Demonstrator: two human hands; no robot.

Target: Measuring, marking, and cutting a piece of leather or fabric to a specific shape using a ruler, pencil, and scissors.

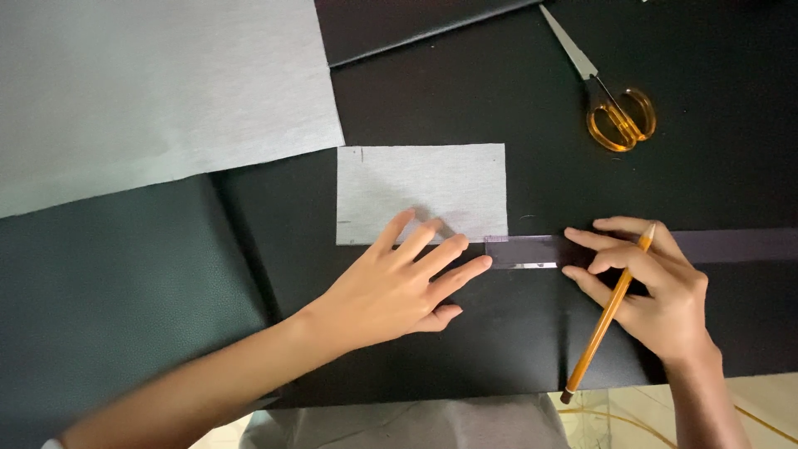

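Meanwhile right hand [657, 287] grips pencil [608, 312]; left hand [399, 278] presses ruler [524, 251].

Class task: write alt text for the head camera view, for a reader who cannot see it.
A left hand presses flat on a clear ruler beside a small grey rectangle on black material, while the right hand holds a yellow pencil. Orange-handled scissors lie beyond.
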